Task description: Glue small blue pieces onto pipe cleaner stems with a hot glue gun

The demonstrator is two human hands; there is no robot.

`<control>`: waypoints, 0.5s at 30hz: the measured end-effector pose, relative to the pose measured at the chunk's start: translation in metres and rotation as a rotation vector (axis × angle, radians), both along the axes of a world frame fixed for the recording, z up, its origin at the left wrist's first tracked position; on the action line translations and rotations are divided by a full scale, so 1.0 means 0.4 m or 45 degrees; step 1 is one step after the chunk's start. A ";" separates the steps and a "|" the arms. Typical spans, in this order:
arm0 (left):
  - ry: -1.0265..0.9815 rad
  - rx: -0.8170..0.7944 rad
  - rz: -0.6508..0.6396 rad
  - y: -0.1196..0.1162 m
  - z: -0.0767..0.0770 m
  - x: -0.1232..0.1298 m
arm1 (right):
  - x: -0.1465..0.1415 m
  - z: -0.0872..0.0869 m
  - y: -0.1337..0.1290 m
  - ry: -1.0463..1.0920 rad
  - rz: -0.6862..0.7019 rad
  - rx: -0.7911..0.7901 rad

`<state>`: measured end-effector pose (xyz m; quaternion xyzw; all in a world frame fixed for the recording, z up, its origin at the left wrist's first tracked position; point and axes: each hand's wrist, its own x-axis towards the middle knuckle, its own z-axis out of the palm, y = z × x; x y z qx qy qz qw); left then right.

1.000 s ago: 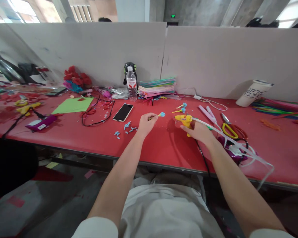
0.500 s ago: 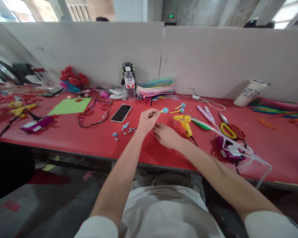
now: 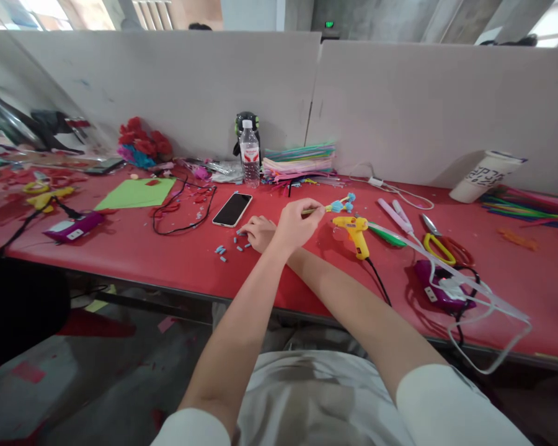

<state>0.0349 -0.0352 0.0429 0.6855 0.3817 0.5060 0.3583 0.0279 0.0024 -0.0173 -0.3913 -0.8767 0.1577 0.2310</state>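
My left hand [image 3: 301, 218] is closed on the thin stem of a small blue craft flower [image 3: 336, 206], its head pointing right. Crossing beneath the left forearm, my right hand [image 3: 260, 233] rests low on the table, its bent fingertips pinched at a short blue piece. Several more short blue pieces [image 3: 221, 250], seemingly cut pipe cleaner, lie just left of it. Other small blue-headed flowers [image 3: 351, 198] lie beyond the held one. A yellow hot glue gun [image 3: 354, 232] lies to the right of my hands.
A phone [image 3: 232, 209] and a water bottle [image 3: 250, 158] are behind the blue pieces. Pipe cleaners [image 3: 300, 162] are stacked by the partition. Rightward are a pink tool [image 3: 395, 215], scissors [image 3: 439, 244], a purple power strip [image 3: 439, 288] with cables, and a leaning cup [image 3: 486, 176].
My right hand has moved left under my left forearm to the blue pieces. My left hand, still holding the flower, has shifted right. The view has turned slightly.
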 end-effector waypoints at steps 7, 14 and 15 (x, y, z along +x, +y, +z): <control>-0.041 -0.069 -0.029 0.009 -0.022 -0.005 | 0.013 0.046 -0.023 -0.201 -0.113 -0.055; -0.079 -0.106 -0.054 0.015 -0.023 0.003 | 0.005 0.065 -0.020 -0.203 -0.085 -0.038; -0.090 -0.110 -0.060 0.015 -0.023 0.004 | 0.001 0.067 -0.016 -0.200 -0.081 -0.038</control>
